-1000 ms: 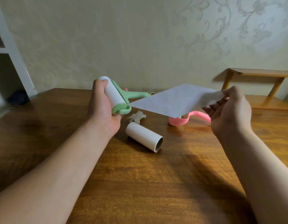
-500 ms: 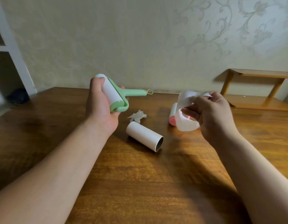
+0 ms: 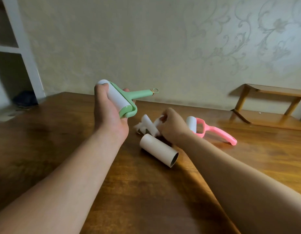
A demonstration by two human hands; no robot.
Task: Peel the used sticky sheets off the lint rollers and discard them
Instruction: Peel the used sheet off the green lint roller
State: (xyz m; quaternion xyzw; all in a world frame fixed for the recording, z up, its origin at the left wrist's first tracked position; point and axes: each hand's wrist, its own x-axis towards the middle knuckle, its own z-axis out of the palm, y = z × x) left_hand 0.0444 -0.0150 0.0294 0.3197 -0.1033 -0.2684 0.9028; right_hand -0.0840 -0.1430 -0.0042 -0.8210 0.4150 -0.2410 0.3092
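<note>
My left hand [image 3: 111,114] grips the white roll of a green lint roller [image 3: 124,100] and holds it above the table, handle pointing right. My right hand [image 3: 173,125] is low over the table with its fingers curled round a crumpled white sticky sheet [image 3: 150,125], which touches down beside an earlier crumpled scrap. A pink lint roller [image 3: 212,129] lies on the table just right of that hand. A bare cardboard tube [image 3: 159,152] lies in front of the crumpled paper.
The brown wooden table [image 3: 146,191] reaches the patterned wall. A small wooden shelf [image 3: 273,105] stands at the back right. A white shelving unit [image 3: 16,51] stands at the far left.
The sheet came free of the green roller, my right hand crumpled it and carried it left and down to the table beside the earlier scrap. The left hand stayed roughly in place.
</note>
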